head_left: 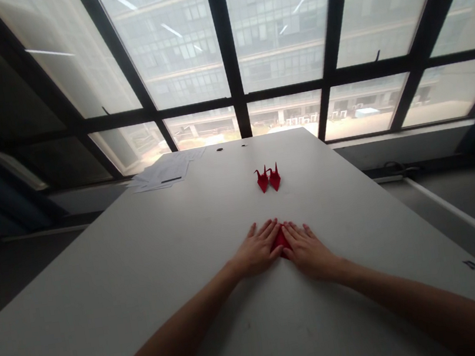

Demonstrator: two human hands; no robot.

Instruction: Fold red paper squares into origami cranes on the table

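Red paper (pixel 280 242) flat on table (pixel 163 248), partly under left hand (pixel 255 253) and right hand (pixel 312 255); fingers (pixel 267 231) of both extended, gripping nothing, apparently to press and steady it. Visible part: deep red, plain, roughly triangular. Beyond the paper: two red cranes (pixel 275 181), side by side, probably kept out of the hands' way; white sheets (pixel 159 175) farther left of it

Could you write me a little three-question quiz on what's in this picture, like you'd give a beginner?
1. How many red bird-like figures stand on the table?

2. True or false: the white sheets lie to the right of those figures.

3. The left hand and right hand rest on: A) a pen; B) a red piece, apparently paper; C) the white sheets.

Key
1. Two.
2. False: they lie to the left.
3. B.
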